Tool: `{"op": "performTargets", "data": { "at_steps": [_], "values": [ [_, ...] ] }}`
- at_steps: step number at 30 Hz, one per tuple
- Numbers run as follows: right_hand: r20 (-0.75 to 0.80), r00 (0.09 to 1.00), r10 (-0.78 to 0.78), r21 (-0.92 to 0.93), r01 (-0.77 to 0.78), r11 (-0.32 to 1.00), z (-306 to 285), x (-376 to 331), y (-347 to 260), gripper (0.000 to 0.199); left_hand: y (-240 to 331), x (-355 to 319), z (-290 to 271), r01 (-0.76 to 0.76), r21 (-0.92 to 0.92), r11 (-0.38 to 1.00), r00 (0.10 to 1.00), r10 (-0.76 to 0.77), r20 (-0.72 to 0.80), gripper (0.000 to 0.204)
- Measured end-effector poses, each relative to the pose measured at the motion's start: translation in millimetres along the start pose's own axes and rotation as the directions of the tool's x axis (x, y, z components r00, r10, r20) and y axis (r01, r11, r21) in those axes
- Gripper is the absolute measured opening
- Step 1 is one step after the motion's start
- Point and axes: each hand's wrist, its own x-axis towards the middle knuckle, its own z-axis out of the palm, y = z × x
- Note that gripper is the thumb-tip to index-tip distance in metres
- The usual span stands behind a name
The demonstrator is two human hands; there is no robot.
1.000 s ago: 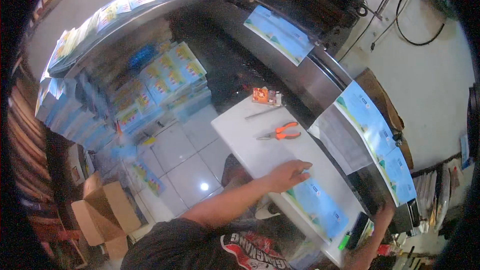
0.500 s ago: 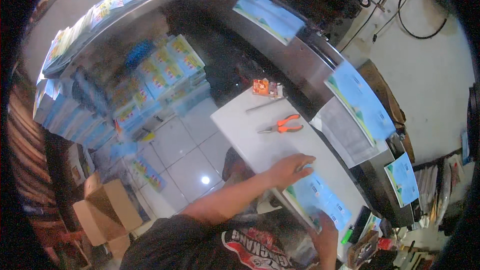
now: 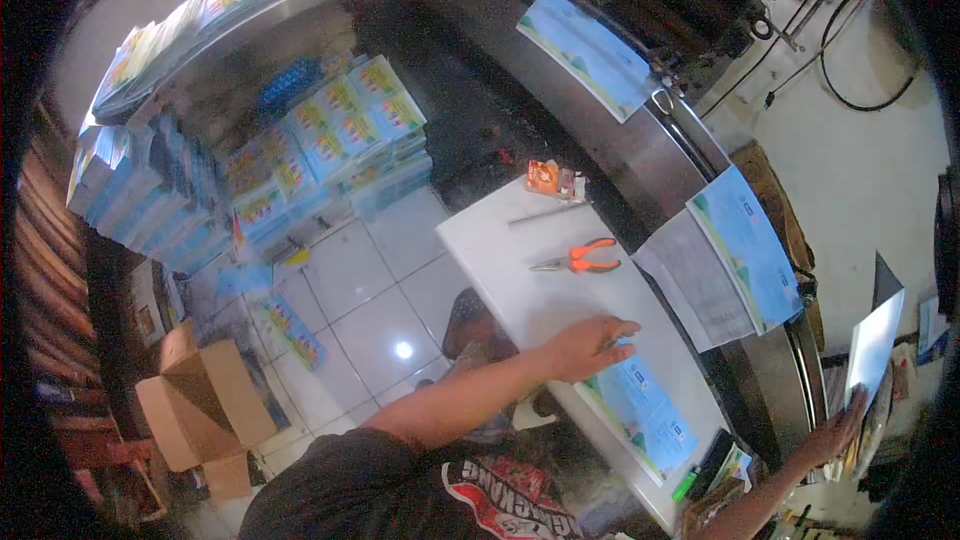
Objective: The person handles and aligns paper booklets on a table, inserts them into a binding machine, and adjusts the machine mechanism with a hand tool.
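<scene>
On the white tabletop (image 3: 490, 240), my left hand (image 3: 590, 348) rests at the upper end of a blue printed sheet (image 3: 650, 420). Its thumb and forefinger are apart, and I see nothing between them. Far out to the right, my right hand (image 3: 838, 432) grips the lower end of a raised sheet (image 3: 876, 340), which catches bright light and stands tilted. The fingertips of that hand are partly hidden. Orange-handled pliers (image 3: 580, 257) lie farther up the table, beyond my left hand.
A metal ledge (image 3: 650, 155) beside the table bears blue sheets (image 3: 745, 250). Tall stacks of printed sheets (image 3: 330, 135) stand on the tiled floor (image 3: 385, 330), near an open cardboard box (image 3: 205, 420). A green marker (image 3: 686, 485) and a small orange box (image 3: 543, 178) lie on the table.
My right hand has left the table sheet and swung far right. The blue sheet at the ledge's near end is gone from there; a sheet is now raised in that hand. My left hand stays put.
</scene>
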Motion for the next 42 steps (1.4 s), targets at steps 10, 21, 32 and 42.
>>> {"op": "performTargets", "data": {
  "at_steps": [10,21,32,42],
  "values": [
    [0.509,0.791,0.339,0.252,-0.514,0.820,83.3,-116.3,26.8,0.042,12.3,5.5,-4.4,0.117,0.072,0.991,0.988,-0.123,0.095,0.050],
    [0.758,0.636,0.145,0.394,-0.623,0.676,-27.3,-127.9,-192.6,0.043,11.3,0.4,-1.3,0.141,0.132,0.981,0.984,-0.153,0.090,0.045],
    [0.640,0.698,0.319,0.451,-0.679,0.579,-0.6,-194.6,-264.8,0.047,10.6,5.1,8.0,0.265,0.075,0.961,0.964,-0.264,-0.019,0.033],
    [0.371,0.764,0.527,0.588,-0.633,0.504,-32.0,-190.4,-246.4,0.035,-38.8,6.2,17.7,0.116,-0.172,0.978,0.990,-0.128,-0.055,0.045]
  ]
}}
